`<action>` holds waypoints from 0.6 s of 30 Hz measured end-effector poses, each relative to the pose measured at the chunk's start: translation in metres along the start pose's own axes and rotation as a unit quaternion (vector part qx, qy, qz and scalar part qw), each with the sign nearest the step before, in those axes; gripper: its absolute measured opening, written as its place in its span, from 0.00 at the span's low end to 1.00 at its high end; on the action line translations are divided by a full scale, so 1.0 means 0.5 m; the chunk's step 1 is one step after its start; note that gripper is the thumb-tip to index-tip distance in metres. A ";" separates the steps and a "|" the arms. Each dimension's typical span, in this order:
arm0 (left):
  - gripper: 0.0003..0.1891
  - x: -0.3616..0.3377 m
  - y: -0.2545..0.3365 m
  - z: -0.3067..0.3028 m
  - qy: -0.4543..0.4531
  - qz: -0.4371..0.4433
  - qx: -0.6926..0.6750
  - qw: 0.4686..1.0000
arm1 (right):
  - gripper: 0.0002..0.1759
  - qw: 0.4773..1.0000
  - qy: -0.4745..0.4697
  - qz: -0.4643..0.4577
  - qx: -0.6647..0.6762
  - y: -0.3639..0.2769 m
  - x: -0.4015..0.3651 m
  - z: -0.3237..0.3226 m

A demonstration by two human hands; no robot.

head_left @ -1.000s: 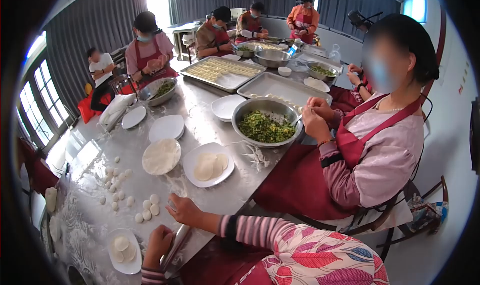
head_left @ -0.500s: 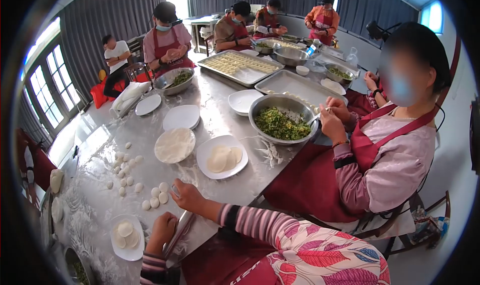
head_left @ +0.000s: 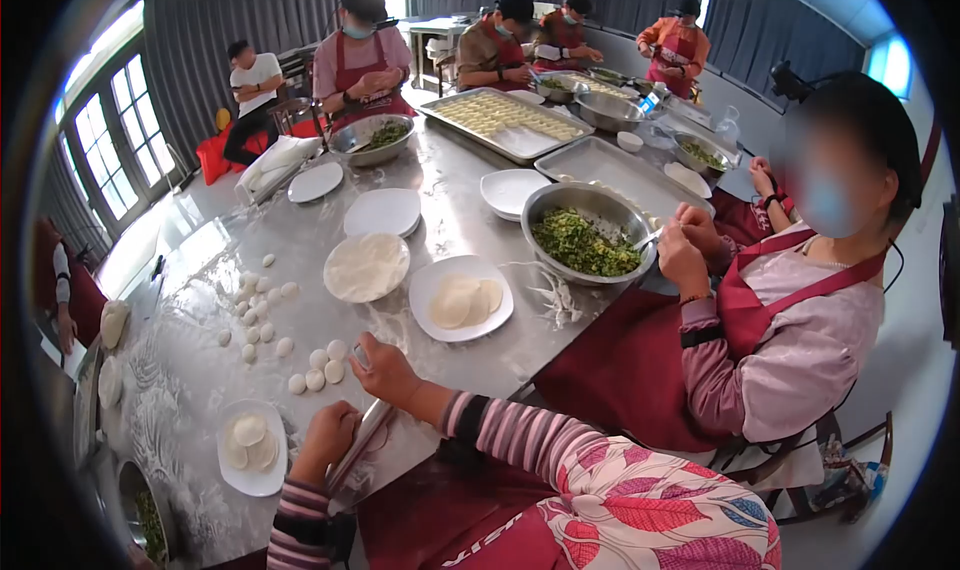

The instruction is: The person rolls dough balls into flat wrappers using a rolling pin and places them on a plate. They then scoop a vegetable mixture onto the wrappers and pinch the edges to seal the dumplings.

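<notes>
My left hand (head_left: 333, 436) is a loose fist low over the near side of the floury steel table. My right hand (head_left: 387, 372) is just beyond it, fingers curled, with a small silvery thing (head_left: 359, 355) at the fingertips. What either hand holds is hidden. Beside both hands runs a shiny metal bar (head_left: 362, 440); contact with it cannot be made out. Round dough pieces (head_left: 316, 380) lie just past my hands, with more dough pieces (head_left: 255, 310) scattered beyond. A white plate (head_left: 229, 468) of thin dough wrappers (head_left: 250, 431) sits left of my left hand.
Farther in are a plate of wrappers (head_left: 462, 302), a floury plate (head_left: 367, 268) and a steel bowl of chopped green filling (head_left: 585, 242). Trays (head_left: 505, 125) of shaped dough stand behind. A co-worker (head_left: 790, 300) sits close on my right; others work at the far side.
The view has shifted, moving most of the scene rightward. My hands keep nearly the same pose and place beside the dough pieces.
</notes>
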State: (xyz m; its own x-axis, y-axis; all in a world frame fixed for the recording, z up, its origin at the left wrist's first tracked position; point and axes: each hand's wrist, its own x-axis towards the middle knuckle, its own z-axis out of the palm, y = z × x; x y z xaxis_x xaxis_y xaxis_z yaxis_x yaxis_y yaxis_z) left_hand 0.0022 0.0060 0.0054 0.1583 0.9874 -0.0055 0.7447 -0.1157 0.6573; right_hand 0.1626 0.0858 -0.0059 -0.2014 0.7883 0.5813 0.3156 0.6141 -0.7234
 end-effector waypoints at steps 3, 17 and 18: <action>0.08 -0.013 0.009 -0.014 -0.061 -0.035 -0.005 0.997 | 0.17 1.000 0.007 -0.005 0.002 -0.001 -0.038 -0.030; 0.10 -0.004 0.033 -0.018 -0.076 -0.011 0.035 0.996 | 0.15 0.999 0.036 -0.034 -0.013 -0.017 -0.042 -0.041; 0.10 -0.018 0.027 -0.017 -0.060 -0.012 0.024 0.998 | 0.15 0.999 0.043 -0.026 -0.022 -0.021 -0.072 -0.058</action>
State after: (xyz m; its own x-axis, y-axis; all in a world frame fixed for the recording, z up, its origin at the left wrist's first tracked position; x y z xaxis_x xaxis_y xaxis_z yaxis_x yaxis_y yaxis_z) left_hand 0.0053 -0.0036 0.0210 0.2143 0.9702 -0.1129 0.7788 -0.1000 0.6192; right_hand 0.1934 0.0496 -0.0084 -0.1396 0.7479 0.6490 0.3475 0.6508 -0.6751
